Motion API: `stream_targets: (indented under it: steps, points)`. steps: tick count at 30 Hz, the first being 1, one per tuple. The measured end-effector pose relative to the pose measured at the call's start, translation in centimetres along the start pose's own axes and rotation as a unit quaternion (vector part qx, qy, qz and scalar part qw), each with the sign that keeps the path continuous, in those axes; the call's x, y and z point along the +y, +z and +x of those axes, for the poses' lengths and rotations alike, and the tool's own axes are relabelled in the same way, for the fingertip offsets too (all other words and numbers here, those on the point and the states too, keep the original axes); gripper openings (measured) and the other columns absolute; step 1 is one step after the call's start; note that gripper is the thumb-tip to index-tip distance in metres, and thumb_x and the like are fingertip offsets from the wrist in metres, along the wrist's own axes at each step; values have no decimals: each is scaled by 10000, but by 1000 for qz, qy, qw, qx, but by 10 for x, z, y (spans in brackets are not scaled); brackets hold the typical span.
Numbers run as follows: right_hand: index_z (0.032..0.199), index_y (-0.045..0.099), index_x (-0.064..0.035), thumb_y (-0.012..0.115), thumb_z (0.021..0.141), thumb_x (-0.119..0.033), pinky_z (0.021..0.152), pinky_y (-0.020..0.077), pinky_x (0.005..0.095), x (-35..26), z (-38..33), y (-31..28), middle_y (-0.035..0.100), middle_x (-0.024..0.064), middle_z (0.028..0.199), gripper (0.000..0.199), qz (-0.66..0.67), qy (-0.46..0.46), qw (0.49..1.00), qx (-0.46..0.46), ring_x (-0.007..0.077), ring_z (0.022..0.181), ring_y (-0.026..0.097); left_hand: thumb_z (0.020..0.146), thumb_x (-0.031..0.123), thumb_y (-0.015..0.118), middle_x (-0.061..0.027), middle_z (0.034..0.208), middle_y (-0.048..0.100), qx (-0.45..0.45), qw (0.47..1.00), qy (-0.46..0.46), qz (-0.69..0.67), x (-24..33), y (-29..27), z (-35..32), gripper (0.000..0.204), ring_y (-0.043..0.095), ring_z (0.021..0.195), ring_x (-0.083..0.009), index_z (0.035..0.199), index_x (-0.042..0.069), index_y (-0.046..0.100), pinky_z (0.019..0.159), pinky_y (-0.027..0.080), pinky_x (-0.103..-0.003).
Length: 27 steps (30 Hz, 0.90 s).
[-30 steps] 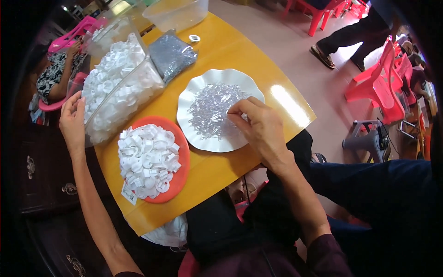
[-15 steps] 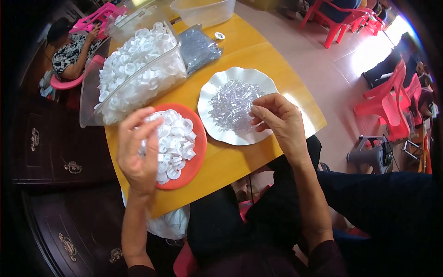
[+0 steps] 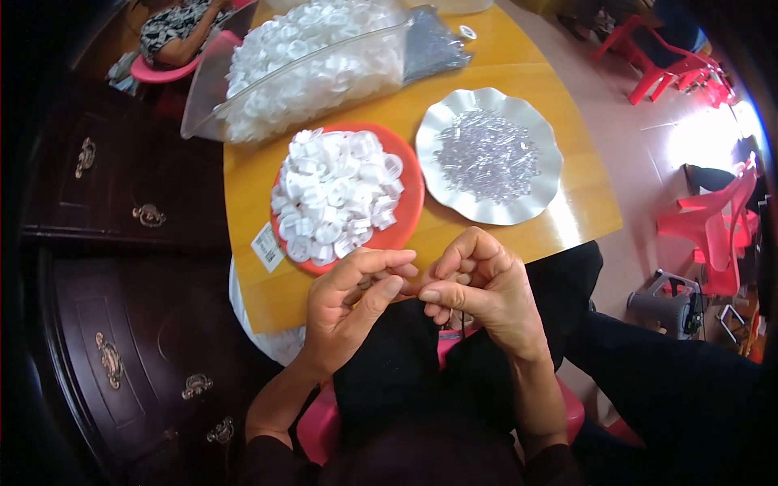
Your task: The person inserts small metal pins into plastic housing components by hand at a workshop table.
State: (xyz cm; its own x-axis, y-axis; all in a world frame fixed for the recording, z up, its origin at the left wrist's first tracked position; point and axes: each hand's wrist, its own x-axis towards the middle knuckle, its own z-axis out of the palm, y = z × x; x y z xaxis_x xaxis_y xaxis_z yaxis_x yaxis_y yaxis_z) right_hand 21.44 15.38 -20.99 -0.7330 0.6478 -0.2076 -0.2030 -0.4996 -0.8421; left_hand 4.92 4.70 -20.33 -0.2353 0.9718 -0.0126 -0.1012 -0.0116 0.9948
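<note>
My left hand (image 3: 348,304) is raised at the table's near edge, its fingers curved and its thumb apart from the forefinger. Nothing shows in that gap. Close beside it, my right hand (image 3: 490,296) is closed in a pinch, thumb against forefinger. Whatever it pinches is too small or hidden to make out. Just beyond my left hand lies an orange plate (image 3: 412,174) heaped with small white plastic ring-shaped parts (image 3: 336,190). Farther right stands a white scalloped plate (image 3: 545,198) that holds a pile of thin clear plastic pieces (image 3: 490,154).
A clear bin (image 3: 324,49) full of similar white parts stands at the far left, with a grey plastic bag (image 3: 433,44) beside it. One white part (image 3: 468,32) lies apart on the yellow table (image 3: 551,89). Dark drawers (image 3: 105,300) flank the left; pink chairs (image 3: 713,235) stand right.
Both hands have come back toward me and together, my left from over the orange plate, my right from the scalloped plate. The view has shifted, and a label beside the orange plate now shows.
</note>
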Motion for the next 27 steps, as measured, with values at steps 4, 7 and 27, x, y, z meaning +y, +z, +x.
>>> stream_targets:
  steps: [4,7,27]
  points:
    - [922,555,-9,714,882,-20,590,550,204,-2,-4,12,664,67,825,164,-26,28,999,-26,87,695,661,936,-9,617,-81,1045,641,9,1000,15,6,-4,-9,-9,243,643,932,-137,1179,0,631,815,516,-253]
    - [919,560,-10,706,893,-34,581,546,205,-4,-4,9,673,77,845,150,-43,92,993,-57,87,683,659,847,-31,711,-99,959,681,-33,979,132,155,-1,-15,-11,166,659,841,-152,1003,22,698,715,514,-263]
    - [999,681,26,695,911,-61,604,508,194,37,-10,25,674,26,808,124,-38,20,997,66,48,669,596,831,6,738,-59,874,635,88,945,130,287,-5,-31,-10,144,602,755,-169,966,32,694,672,493,-284]
